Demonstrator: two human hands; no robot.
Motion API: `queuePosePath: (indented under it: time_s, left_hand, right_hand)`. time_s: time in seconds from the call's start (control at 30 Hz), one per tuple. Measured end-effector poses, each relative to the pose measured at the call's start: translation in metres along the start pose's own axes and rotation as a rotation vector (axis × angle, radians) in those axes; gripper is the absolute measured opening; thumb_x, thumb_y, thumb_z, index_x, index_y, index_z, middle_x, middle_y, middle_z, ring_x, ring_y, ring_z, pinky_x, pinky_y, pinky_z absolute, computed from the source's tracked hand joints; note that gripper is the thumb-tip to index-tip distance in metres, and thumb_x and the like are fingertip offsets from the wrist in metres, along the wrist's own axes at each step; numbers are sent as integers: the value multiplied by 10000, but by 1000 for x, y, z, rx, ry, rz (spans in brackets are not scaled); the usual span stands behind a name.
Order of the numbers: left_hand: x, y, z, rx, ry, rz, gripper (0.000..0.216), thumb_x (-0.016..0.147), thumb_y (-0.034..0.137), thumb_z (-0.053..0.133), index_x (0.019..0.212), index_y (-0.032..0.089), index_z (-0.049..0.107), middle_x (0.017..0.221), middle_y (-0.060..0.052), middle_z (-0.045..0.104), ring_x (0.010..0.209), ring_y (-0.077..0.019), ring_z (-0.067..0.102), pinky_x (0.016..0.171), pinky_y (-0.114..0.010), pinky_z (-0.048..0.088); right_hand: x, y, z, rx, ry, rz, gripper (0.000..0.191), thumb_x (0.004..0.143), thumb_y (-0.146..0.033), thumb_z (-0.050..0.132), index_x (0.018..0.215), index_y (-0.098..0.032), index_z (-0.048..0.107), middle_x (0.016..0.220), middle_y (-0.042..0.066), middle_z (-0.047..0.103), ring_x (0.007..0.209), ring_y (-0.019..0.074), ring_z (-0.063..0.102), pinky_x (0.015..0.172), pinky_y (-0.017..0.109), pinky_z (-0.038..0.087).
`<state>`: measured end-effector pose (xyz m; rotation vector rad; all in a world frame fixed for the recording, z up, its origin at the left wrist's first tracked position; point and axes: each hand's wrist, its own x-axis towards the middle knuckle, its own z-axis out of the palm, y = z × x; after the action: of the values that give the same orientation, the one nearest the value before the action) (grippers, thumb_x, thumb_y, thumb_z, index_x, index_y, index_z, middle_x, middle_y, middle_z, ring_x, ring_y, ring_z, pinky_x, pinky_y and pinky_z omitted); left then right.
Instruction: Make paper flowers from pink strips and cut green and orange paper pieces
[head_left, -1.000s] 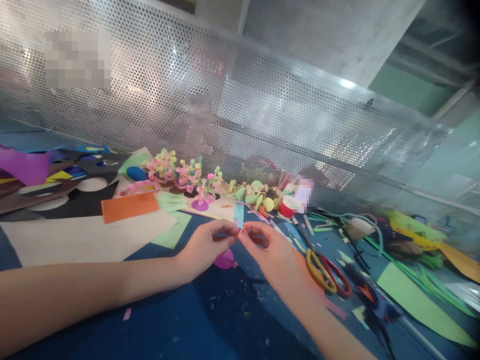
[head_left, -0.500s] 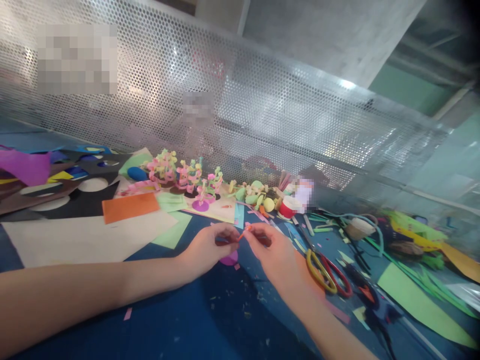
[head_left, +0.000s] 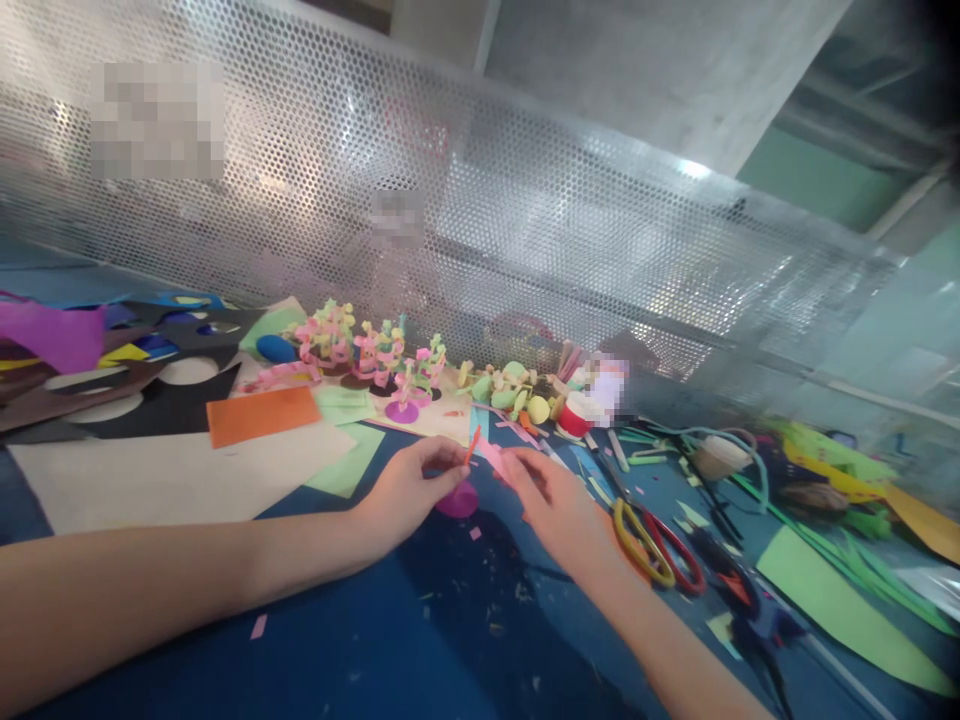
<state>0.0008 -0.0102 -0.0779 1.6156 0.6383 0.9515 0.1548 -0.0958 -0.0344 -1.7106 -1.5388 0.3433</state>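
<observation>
One camera only, worn on the person's head, close above the blue desk and tilted so the desk slopes. It looks forward and down past both forearms toward the perforated metal screen that stands at the desk's far edge; ceiling beams show above that screen.
</observation>
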Motion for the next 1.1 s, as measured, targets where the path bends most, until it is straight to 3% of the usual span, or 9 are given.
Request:
queuePosePath:
  time_s: [0.1,0.2,0.37,0.53,0.63,0.73,0.87,0.97,1.1]
  left_hand:
    - [1,1,0,23,28,19,149,754,297,601,836,172,600,825,-21,627,807,-165,592,758,-288,462]
    - [1,0,0,22,26,-4,154,743,297,614,828,168,604,826,-27,632,793,-168,597,725,-282,469]
    - [0,-1,0,10,26,-19,161,747,296,614,841,166,604,837,-34,632,784,-166,601,698,-272,470]
    - [-1,3,0,50,-2,-1,128,760,284,598,820,171,606,849,-23,634,825,-162,590,760,-267,448]
    - [-2,6,-1,114,7,20,127,770,286,586,835,181,619,873,-17,644,844,-164,585,780,-267,432]
    - [-3,8,-1,170,-8,38,113,772,277,582,829,189,625,849,-3,645,803,-157,582,754,-261,426]
    - [-5,8,-1,236,0,78,99,742,272,608,788,186,621,808,0,636,779,-162,568,712,-259,423]
    - [-6,6,-2,288,-22,105,108,706,196,609,810,191,639,845,-11,643,844,-185,562,750,-278,420]
    - [-8,7,-1,303,-83,136,177,687,176,620,859,185,663,899,-39,640,876,-207,558,805,-315,425]
  right_hand:
    - [2,5,-12,-57,2,-71,217,892,-355,391,1031,-238,509,859,36,667,776,199,629,707,333,476]
    - [4,5,-29,-77,-138,-118,173,869,-245,416,1038,-242,449,825,11,647,738,174,619,707,318,475]
    - [-1,0,-50,-193,-408,-177,300,871,-154,374,1011,-311,588,1061,-13,635,917,169,605,773,315,478]
    - [-8,0,-46,-291,-455,-265,394,858,-124,383,1029,-360,648,1051,-50,670,948,182,616,818,343,482]
    - [-9,-4,-39,-393,-425,-330,328,878,-186,417,1051,-346,645,1021,-49,687,889,178,634,762,317,493]
    - [-8,-15,-33,-604,-375,-518,262,903,-288,429,1023,-274,661,890,8,702,797,198,616,674,317,474]
    - [-3,-36,-24,-754,-335,-709,190,873,-255,503,837,-216,686,779,47,639,803,210,530,678,323,425]
    - [5,-49,-19,-637,-252,-656,141,822,-220,571,719,-206,666,740,32,601,798,187,505,702,308,400]
    - [25,-57,-20,-401,-293,-357,91,755,-141,558,714,-195,618,622,-15,588,615,123,518,575,240,384]
